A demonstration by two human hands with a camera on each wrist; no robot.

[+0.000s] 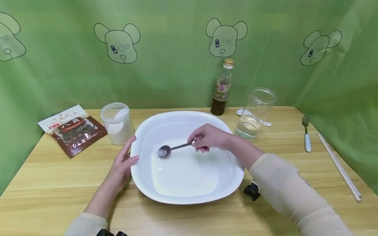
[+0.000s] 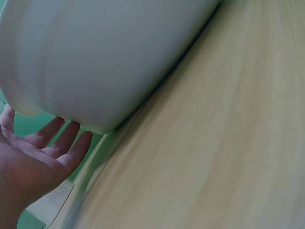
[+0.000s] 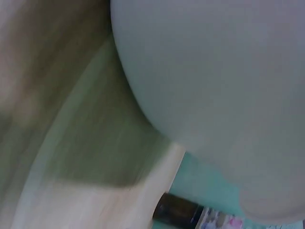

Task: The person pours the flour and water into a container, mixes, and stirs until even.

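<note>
A wide white basin (image 1: 189,193) stands in the middle of the wooden table. My right hand (image 1: 209,137) reaches over its right rim and pinches the handle end of a dark metal spoon (image 1: 164,151), whose bowl points left inside the basin. At the basin's left side my left hand (image 1: 124,166) rests its fingertips and thumb on the outer wall and rim. In the left wrist view the fingers (image 2: 66,138) of that hand are spread and touch the wall from outside. The right wrist view shows the basin's outer side (image 3: 214,95) but not the hand.
Behind the basin stand a jar of white powder (image 1: 118,128), a dark sauce bottle (image 1: 221,90) and a glass jar (image 1: 251,123) with clear liquid, near a white spoon (image 1: 266,123). A brown spice packet (image 1: 77,131) lies left. Right lie a fork (image 1: 306,134) and chopsticks (image 1: 340,168).
</note>
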